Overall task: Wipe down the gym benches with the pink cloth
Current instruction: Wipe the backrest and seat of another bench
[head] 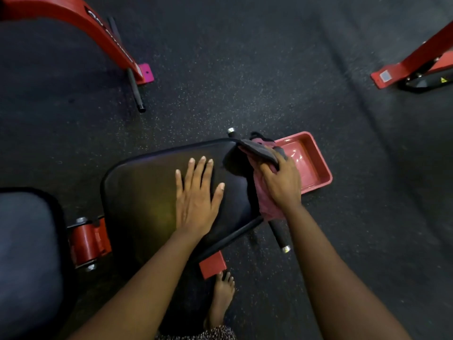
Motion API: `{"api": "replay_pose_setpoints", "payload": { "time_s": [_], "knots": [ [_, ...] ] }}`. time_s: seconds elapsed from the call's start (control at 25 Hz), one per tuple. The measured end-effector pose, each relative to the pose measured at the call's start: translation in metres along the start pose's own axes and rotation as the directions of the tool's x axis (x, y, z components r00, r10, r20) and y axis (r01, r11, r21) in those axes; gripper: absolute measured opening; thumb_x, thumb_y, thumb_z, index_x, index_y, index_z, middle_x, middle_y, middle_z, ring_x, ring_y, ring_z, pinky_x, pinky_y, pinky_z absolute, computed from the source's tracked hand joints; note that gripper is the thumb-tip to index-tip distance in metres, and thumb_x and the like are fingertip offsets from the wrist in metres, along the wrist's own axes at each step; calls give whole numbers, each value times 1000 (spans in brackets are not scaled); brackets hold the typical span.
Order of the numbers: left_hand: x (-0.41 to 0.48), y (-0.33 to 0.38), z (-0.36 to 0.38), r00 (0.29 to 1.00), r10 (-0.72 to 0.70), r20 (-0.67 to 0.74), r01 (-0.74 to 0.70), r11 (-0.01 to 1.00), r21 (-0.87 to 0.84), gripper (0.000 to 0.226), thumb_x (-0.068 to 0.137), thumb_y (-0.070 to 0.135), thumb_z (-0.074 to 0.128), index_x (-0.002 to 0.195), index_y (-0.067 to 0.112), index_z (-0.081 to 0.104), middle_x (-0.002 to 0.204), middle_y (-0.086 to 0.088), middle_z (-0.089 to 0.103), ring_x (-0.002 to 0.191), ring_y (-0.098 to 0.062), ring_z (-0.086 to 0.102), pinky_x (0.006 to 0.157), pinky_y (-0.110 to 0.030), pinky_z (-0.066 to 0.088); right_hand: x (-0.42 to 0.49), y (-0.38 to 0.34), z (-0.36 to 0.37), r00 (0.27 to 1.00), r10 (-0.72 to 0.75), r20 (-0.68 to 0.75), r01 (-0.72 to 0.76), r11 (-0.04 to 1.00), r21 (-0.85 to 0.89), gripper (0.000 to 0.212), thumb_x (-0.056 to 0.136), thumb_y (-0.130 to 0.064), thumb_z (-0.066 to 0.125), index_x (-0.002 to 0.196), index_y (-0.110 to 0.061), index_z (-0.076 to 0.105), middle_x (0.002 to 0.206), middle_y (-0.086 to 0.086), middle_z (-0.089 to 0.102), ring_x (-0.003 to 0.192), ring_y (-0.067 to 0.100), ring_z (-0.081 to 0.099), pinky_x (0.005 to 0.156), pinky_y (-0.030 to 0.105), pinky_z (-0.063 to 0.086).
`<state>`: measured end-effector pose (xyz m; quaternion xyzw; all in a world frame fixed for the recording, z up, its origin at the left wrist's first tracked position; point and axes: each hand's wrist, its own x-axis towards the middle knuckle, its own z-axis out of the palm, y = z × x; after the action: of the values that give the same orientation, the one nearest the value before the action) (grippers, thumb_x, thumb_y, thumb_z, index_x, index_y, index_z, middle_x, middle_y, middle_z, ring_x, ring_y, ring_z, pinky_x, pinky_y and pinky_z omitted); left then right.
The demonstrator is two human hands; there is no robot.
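A black padded bench seat (pixel 147 192) fills the middle of the head view. My left hand (pixel 197 195) lies flat on the pad with its fingers straight and spread. My right hand (pixel 282 182) grips the pink cloth (pixel 266 204) at the pad's right edge. The cloth is bunched under the palm and hangs down over the edge. A darker grey fold of fabric (pixel 259 150) sticks out past the fingers, toward the seat's far right corner.
A red plastic tray (pixel 316 168) sits on the floor just right of the seat. A black bar with a metal end (pixel 279 236) juts out below the cloth. Red machine frames (pixel 110 45) stand far left and far right (pixel 414 65). A second pad (pixel 24 253) lies at the left, and my bare foot (pixel 221 298) below.
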<state>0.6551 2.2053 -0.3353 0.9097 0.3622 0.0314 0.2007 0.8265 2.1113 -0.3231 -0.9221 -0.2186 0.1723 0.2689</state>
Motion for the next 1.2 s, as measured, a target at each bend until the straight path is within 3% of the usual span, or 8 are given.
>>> {"api": "replay_pose_setpoints", "payload": {
  "time_s": [0.2,0.28,0.36,0.52,0.72,0.84,1.04,1.2],
  "knots": [
    [6,1,16,999,26,30,-32,974,225,63,91,47,23,144,13,30,151,-10,31,142,-26,21,113,-49,11,77,-75,7,896,-365,254,396,914,-84,53,81,-47,51,133,-40,46,134,9,47,122,31,47,102,45,38],
    [7,2,15,999,14,38,-23,972,233,63,91,47,25,143,13,32,150,-10,33,142,-25,19,113,-49,11,97,-107,25,735,-362,573,570,787,-235,55,86,-52,51,138,-39,38,141,7,39,128,30,39,106,48,31],
    [9,3,15,999,8,41,-17,972,234,63,90,47,25,144,14,31,151,-10,32,141,-24,17,113,-49,11,108,-122,39,600,-255,758,653,704,-280,62,85,-61,48,139,-35,35,143,5,41,130,29,39,106,48,29],
    [8,2,15,999,17,38,-26,973,231,64,88,45,30,145,16,27,153,-8,28,142,-24,16,113,-49,12,127,-96,31,647,-217,731,518,828,-213,69,84,-63,50,141,-27,38,144,7,45,131,29,42,107,38,33],
    [10,3,16,999,13,50,-23,974,224,65,86,44,33,144,16,28,152,-8,29,142,-25,17,113,-50,13,99,-35,15,848,-110,519,88,994,67,59,82,-56,58,134,-32,46,131,5,58,122,26,51,102,38,41],
    [11,3,18,999,15,44,-25,970,240,65,86,43,32,144,15,28,152,-9,29,141,-26,16,113,-51,12,60,-10,9,931,41,362,-138,960,245,53,83,-46,63,131,-27,51,126,3,61,119,22,54,101,35,42],
    [8,2,19,999,33,25,-38,972,234,64,88,44,30,144,15,27,152,-10,29,142,-26,16,114,-49,8,-12,21,5,959,209,192,-264,904,337,58,83,-46,63,134,-24,48,130,5,59,120,23,53,101,32,41],
    [8,2,17,999,34,17,-37,982,187,64,89,45,25,145,14,27,153,-10,27,143,-28,18,116,-48,6,-72,19,22,845,533,40,-475,714,515,57,89,-40,56,140,-20,41,137,12,51,126,29,47,103,32,35]
  ]
}}
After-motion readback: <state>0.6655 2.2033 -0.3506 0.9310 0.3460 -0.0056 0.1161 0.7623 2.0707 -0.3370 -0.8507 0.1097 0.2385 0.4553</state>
